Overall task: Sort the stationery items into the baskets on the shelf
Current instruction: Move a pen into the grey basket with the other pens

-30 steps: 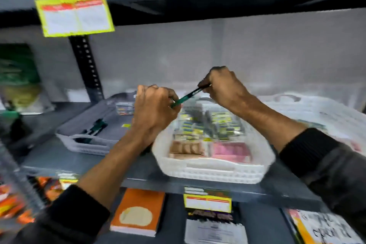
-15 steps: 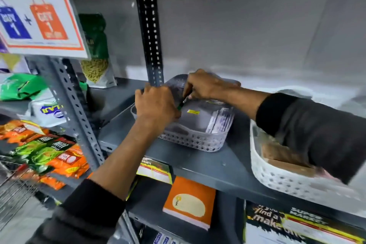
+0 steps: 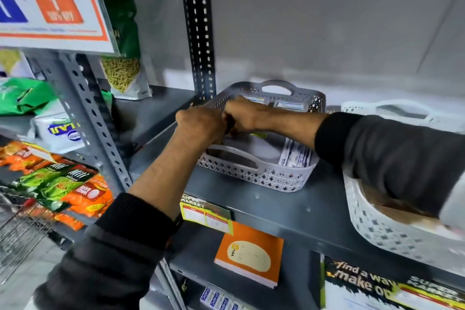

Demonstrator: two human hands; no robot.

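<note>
Grey steel shelf (image 3: 289,199) fills the frame, its dark perforated upright (image 3: 198,33) rising behind the baskets. On the right sits the white perforated plastic basket (image 3: 377,229), half under the dark right sleeve, with brown flat packs lying inside it. Centre stage, the grey lattice plastic basket with loop handles (image 3: 266,173) stands on the shelf, well left of the white one; white-and-blue packets lean along its right wall and more lie at its back. Below, an orange notebook with a cream oval label (image 3: 249,257) rests on the lower shelf. Both hands meet over the grey basket's left side: the left hand (image 3: 198,126) is curled into a fist, the right hand (image 3: 245,116) curled too, knuckles touching. Between them, a thin dark pen (image 3: 228,131) pokes down into the basket, gripped by the fingers; which hand really holds it, I cannot tell.
</note>
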